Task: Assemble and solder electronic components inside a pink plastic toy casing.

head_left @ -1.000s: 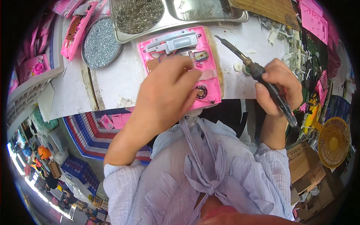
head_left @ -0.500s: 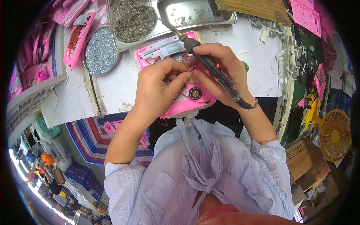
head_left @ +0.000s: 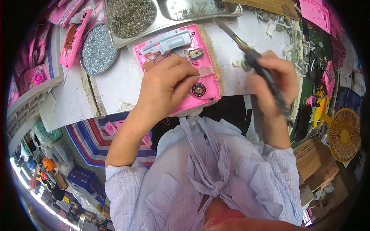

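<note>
On the white table lies a pink plastic toy housing (head_left: 210,82) with its inside facing up. It holds a grey plastic part (head_left: 167,43), thin wires, a small metal motor-like part (head_left: 195,53) and a round black speaker (head_left: 199,89). My left hand (head_left: 167,84) rests over its left side, thumb and fingertips pinched together near a pale translucent tab (head_left: 206,71). What the pinch holds is hidden. Right of the housing, my right hand (head_left: 275,79), blurred, is closed around a black soldering iron (head_left: 257,58). Its metal tip points up and left, apart from the housing.
A round bowl of small screws (head_left: 99,50) stands at left. Behind the housing is a metal tray (head_left: 162,23) with springs and small metal parts. A small round container (head_left: 245,64) sits near my right hand. White and grey plastic parts (head_left: 271,29) lie at the far right.
My right hand has carried the soldering iron away from the housing to the right. My left hand stays pinched over the housing, which now shows more of its right side.
</note>
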A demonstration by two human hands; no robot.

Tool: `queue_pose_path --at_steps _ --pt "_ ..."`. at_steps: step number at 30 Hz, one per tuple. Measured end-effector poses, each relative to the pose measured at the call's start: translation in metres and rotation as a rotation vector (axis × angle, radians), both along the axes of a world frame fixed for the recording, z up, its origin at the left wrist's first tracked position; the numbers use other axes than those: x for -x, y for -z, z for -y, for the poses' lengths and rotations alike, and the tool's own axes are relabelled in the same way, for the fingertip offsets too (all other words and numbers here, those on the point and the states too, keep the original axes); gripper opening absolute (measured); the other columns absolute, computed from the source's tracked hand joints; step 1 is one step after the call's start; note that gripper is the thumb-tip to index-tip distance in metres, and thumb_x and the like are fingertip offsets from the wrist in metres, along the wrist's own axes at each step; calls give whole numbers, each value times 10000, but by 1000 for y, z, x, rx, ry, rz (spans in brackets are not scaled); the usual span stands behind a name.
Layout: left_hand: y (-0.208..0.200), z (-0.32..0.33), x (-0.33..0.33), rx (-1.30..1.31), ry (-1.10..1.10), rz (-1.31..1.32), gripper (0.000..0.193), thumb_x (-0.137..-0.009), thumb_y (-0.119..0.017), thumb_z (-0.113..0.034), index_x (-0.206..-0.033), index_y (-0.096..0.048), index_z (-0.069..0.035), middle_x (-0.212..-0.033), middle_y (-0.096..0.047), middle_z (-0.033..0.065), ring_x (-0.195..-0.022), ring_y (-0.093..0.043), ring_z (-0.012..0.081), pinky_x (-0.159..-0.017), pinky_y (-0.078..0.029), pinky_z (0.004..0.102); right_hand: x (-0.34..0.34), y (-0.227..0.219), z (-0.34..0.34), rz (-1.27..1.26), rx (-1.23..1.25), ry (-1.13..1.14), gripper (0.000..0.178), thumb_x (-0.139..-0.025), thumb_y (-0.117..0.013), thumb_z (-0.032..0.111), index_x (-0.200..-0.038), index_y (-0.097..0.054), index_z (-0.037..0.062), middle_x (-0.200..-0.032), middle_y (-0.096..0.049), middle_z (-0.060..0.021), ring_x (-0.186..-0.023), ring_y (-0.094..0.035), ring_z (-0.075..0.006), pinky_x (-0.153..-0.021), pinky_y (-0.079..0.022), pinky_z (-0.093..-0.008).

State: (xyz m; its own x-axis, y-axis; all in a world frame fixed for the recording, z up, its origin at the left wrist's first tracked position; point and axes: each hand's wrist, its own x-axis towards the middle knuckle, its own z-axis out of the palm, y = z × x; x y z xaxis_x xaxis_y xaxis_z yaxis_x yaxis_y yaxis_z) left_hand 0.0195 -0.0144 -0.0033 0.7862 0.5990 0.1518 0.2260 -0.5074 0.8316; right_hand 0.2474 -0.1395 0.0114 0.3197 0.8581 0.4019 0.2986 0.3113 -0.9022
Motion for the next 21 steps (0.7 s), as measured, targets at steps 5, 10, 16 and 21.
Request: queue_pose_path --at_steps 5,10,16,21 --pt "-2 3 3 -118 84 -49 152 -794 -752 2 -929 -696 -39 -1024 -630 84 -895 -654 267 -737 -531 355 -16 -13 32 -141 198 -174 247 -792 -776 48 -979 -621 -1 -738 -583 -28 -632 -472 -80 -582 -331 -241" --pt "1 5 1 -201 86 -66 139 -789 -753 -44 -908 -681 -51 -1044 -627 87 -904 -651 281 -742 -535 380 -6 -5 29 -11 210 -224 179 -739 -757 28 -878 -646 10 -669 -551 -10 -527 -438 -83 -503 -323 -255" --pt "1 6 3 -198 61 -59 130 -798 -744 -39 -899 -662 -41 -1043 -621 85 -906 -652 285 -741 -539 387 -2 -7 22 136 217 -301 191 -728 -716 14 -881 -602 -1 -668 -520 -27 -544 -413 -124 -490 -284 -286" --pt "3 7 4 -204 71 -47 130 -809 -734 -39 -905 -647 -38 -1044 -620 86 -905 -650 289 -738 -540 389 -1 -6 18 161 202 -313 190 -709 -716 7 -863 -605 3 -647 -498 -21 -531 -403 -125 -487 -270 -292"
